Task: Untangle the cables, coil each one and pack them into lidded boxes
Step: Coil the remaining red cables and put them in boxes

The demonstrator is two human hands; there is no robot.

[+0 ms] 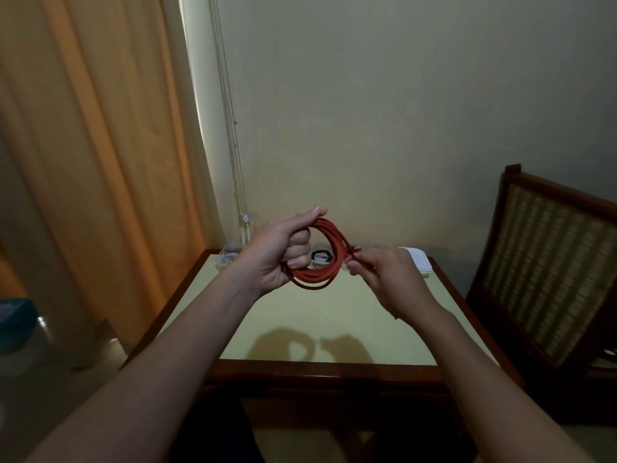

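Head cam: left hand (283, 253) clenched round one side of the red coiled cable (317, 282), fingers through the loop. The coil is held in the air over the pale yellow table with dark wood rim (334, 315).

Right hand (389, 279) pinches the cable's free end at the red metallic plug (356, 250).

Far table edge:
- small clear box (227, 259) holding a white cable
- second small box (321, 257) holding a black-and-white coil, seen through the red loop
- white rectangular box (419, 264) behind the right hand

Lids on or off: can't tell.

Dark wooden chair with woven cane back (547, 262) on the right, orange curtain (100, 162) on the left.
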